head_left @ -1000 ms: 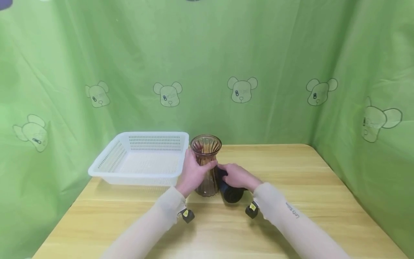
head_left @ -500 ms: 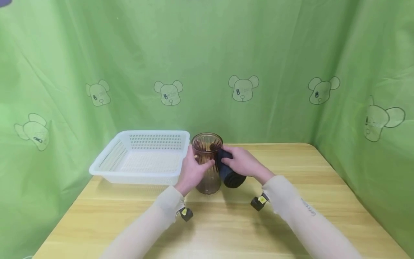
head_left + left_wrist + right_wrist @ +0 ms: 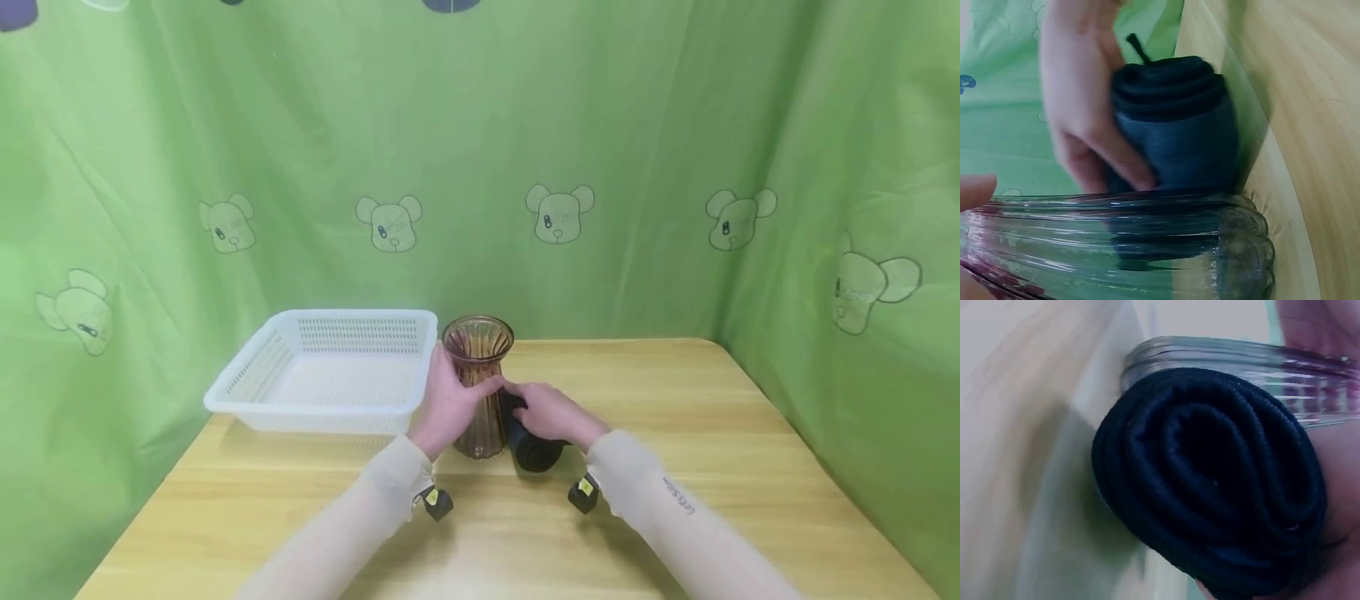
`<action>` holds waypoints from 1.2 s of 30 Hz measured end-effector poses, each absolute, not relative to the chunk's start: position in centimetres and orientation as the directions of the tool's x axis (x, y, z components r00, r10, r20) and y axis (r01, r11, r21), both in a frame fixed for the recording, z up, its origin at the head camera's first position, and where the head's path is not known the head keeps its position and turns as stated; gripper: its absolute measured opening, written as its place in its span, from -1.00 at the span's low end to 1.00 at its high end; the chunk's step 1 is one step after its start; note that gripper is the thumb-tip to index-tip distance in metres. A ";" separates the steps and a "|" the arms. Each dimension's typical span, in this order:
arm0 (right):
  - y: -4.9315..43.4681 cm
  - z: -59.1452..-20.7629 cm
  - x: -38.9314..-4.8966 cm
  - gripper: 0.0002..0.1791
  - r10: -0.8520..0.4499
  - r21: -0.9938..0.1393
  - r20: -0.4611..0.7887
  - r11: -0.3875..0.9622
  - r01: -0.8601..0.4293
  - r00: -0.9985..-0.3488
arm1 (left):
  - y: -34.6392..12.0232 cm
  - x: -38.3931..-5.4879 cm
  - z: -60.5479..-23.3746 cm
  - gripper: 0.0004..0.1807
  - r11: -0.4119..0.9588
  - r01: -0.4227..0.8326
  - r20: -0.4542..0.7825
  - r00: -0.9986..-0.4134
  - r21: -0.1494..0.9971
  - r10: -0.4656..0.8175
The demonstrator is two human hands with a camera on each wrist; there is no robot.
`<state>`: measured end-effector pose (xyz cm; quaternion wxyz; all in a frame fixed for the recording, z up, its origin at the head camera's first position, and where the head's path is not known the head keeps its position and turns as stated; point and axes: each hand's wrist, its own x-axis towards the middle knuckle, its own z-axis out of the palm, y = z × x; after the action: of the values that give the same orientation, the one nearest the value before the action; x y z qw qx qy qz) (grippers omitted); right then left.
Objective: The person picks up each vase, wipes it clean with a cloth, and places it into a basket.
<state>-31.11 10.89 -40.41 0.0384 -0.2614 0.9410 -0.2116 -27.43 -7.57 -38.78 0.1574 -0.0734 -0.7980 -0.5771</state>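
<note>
A ribbed, brownish-pink glass vase with a flared rim stands upright on the wooden table. My left hand grips its upper part from the left, thumb across the front. On the vase's right side, my right hand holds a dark navy rolled cloth by its upper part, with the roll tilted low near the tabletop. In the left wrist view the rolled cloth lies along the glass vase. Coiled layers show at the end of the cloth in the right wrist view, partly covering the vase.
A white perforated plastic basket stands on the table to the left, close beside my left hand and the vase. Green curtains with bear-head prints surround the table at the back and sides.
My right hand lifted the rolled cloth up along the vase's right side half a second ago, and now it is back down low. My left hand keeps its grip on the vase.
</note>
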 end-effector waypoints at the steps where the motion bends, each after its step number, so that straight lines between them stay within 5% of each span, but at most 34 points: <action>1: 11.0 -40.7 -31.1 -0.38 -0.507 -0.423 0.026 0.775 -0.469 -0.862 | -7.6 -27.4 -38.8 0.02 0.337 0.294 0.335 -0.939 0.894 -0.071; 12: 11.7 -37.5 -30.2 -0.40 -0.505 -0.474 0.110 0.730 -0.492 -0.856 | -7.6 -27.1 -38.7 -0.11 0.394 0.264 0.321 -0.943 0.881 -0.086; 22: 11.4 -35.0 -29.5 -0.52 -0.442 -0.518 0.241 0.694 -0.500 -0.864 | -7.8 -27.1 -38.2 -0.19 0.278 0.317 0.332 -0.943 0.907 -0.010; 30: 11.1 -38.4 -31.0 -0.42 -0.489 -0.456 0.088 0.754 -0.472 -0.868 | -7.5 -27.3 -38.4 0.02 0.269 0.292 0.316 -0.948 0.918 -0.049; 36: 11.5 -39.9 -31.6 -0.41 -0.508 -0.454 -0.003 0.768 -0.451 -0.861 | -7.3 -27.3 -38.8 -0.04 0.315 0.269 0.314 -0.944 0.910 -0.101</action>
<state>-31.63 11.53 -39.91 0.0629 -0.2557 0.9381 -0.2251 -27.27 -7.26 -38.79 0.1589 -0.0529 -0.7952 -0.5828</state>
